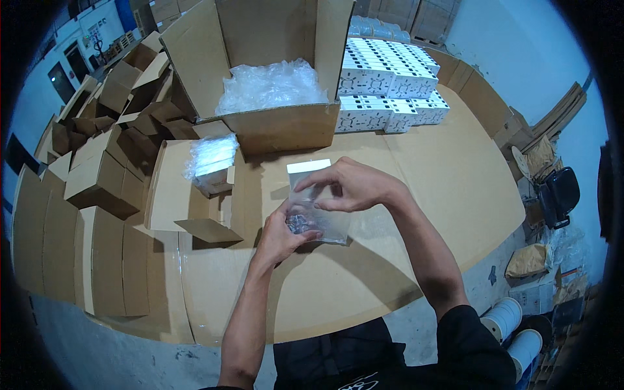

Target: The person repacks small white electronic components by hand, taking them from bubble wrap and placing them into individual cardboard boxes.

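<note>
Head view. At the centre of the frame, a clear bag [335, 229] lies between the two hands, above the cardboard-covered worktop [370, 279]; small dark, shiny parts [298, 224] show through its lower left. From my remote station I read the left hand [279, 238] as closed on that corner, thumb laid across the plastic and fingers behind the edge. The right hand [361, 185] arches over the upper part, index finger and thumb partly spread; I cannot tell whether this grip pinches the film or only rests on it. A white strip [309, 166] appears at the upper end; whether it belongs to the bag is unclear. Left of centre, a small open carton [209, 229] contains a bubble-wrapped bundle [213, 156]; beyond it, at upper centre, stands a large carton [286, 128] with bubble wrap [273, 84].

For sound handling, in my judgement, I would let the left grip steady the loaded corner, work the slack film with the right fingertips, and press flat rather than pull, since thin plastic may slip or crease.
</note>
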A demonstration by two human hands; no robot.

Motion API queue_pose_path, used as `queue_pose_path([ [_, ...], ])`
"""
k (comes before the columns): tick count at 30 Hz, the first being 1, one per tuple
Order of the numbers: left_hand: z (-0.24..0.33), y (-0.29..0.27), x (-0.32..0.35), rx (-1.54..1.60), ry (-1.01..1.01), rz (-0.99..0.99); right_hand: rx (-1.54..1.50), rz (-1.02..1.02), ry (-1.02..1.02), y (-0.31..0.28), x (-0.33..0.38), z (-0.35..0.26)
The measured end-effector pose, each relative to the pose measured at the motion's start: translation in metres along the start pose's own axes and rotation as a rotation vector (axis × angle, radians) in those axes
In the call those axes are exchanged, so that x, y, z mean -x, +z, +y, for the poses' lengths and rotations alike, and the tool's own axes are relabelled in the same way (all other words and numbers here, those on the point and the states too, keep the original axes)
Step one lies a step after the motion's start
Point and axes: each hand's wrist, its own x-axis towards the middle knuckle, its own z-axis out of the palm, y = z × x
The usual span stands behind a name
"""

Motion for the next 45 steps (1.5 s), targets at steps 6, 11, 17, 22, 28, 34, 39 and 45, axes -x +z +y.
queue_pose_path([
  [6,-0.003,0.002,-0.002,0.081,0.093,0.011,0.093,-0.059,0.165,0.002,-0.004,-0.003],
  [11,0.001,0.003,0.001,0.061,0.031,-0.007,-0.115,-0.079,0.191,-0.003,-0.005,-0.002],
  [17,0.007,0.0,0.004,-0.051,-0.003,0.034,0.091,0.016,0.027,-0.008,0.004,-0.01],
  [22,-0.002,-0.003,0.002,-0.011,0.061,0.067,-0.145,0.542,-0.148,-0.006,0.011,0.014],
  [28,0.002,-0.005,0.001,0.038,0.08,0.071,-0.55,0.901,0.07,0.045,0.025,0.082],
  [34,0.009,-0.005,0.002,0.046,0.046,0.066,-0.65,0.718,0.139,0.069,0.016,0.084],
  [39,0.002,-0.007,-0.001,0.054,0.064,0.059,-0.69,0.689,0.165,0.072,0.015,0.084],
  [45,0.004,-0.006,-0.002,0.016,0.073,0.076,-0.699,0.79,0.174,0.061,0.028,0.099],
])
